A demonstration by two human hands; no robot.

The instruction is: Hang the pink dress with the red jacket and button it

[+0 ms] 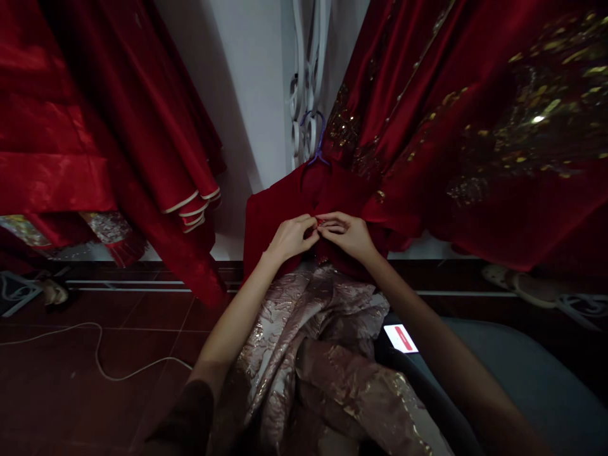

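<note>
In the head view a dark red garment (pixel 270 212) hangs from a purple hanger (pixel 319 157). At its front, my left hand (pixel 294 239) is closed in a pinch on the cloth. My right hand (pixel 346 233) pinches the same spot from the other side, with the fingertips of both hands nearly touching. Between them shows a small, brighter red bit (pixel 320 221), too small to name. Just below, a shiny pinkish-silver brocade cloth (pixel 327 304) with gold threads lies bunched across my lap and under my forearms.
A white scrolled metal rack (pixel 304 82) carries the hanger. Red garments (pixel 118 107) hang at the left, and red cloth with gold sequins (pixel 536 126) at the right. A lit phone (pixel 401 339) rests by my right forearm. A white cable (pixel 97 348) crosses the tiled floor (pixel 71 392).
</note>
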